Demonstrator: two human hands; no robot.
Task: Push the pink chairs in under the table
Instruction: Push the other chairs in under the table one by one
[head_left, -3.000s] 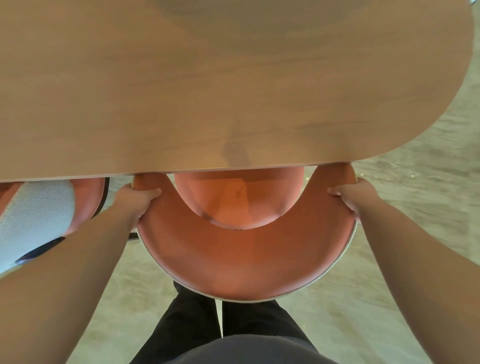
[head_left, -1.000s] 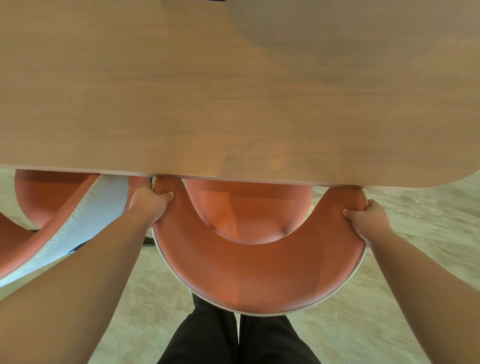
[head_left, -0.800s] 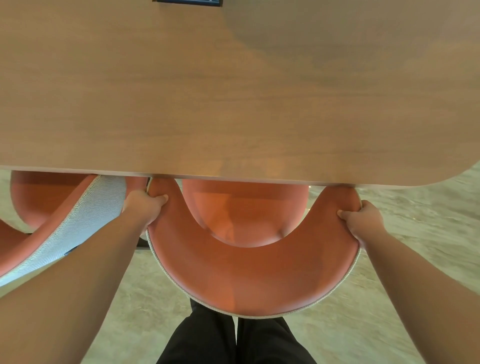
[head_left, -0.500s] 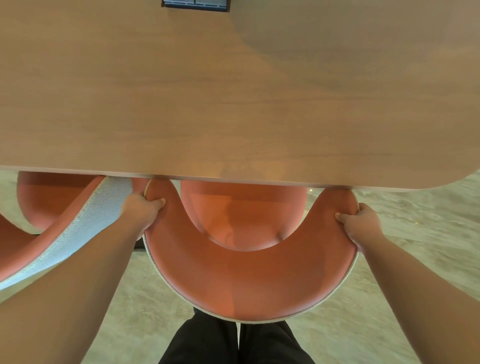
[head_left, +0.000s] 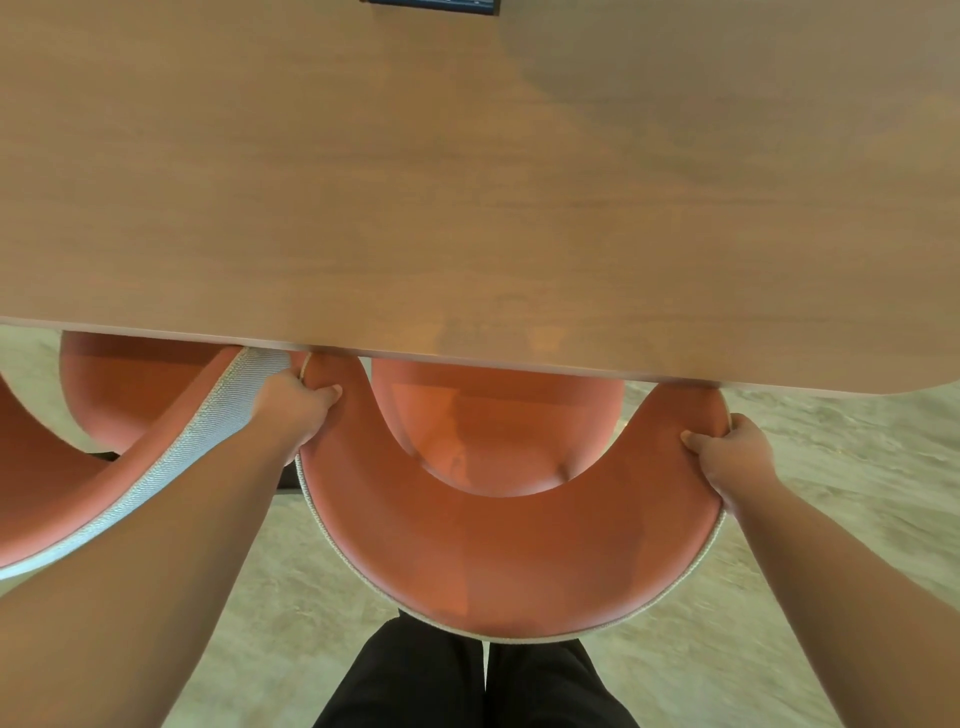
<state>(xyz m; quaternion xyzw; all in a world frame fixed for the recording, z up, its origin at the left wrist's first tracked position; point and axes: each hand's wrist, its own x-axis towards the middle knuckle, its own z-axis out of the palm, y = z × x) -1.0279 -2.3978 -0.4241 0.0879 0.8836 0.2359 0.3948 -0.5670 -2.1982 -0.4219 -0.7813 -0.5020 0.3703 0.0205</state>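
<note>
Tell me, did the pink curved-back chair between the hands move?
Yes. The pink curved-back chair slid left along the brown wooden table, away from its rounded right corner, towards the other pink chair.

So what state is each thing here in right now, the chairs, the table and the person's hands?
Pink chair: seat partly under the table edge, curved backrest still out, held at both ends.
Second pink chair: at the left, seat partly under, backrest out, untouched.
Table: wooden top, bare apart from a dark object at its far edge.
Left hand: grips the backrest's left end.
Right hand: grips the backrest's right end.
</note>
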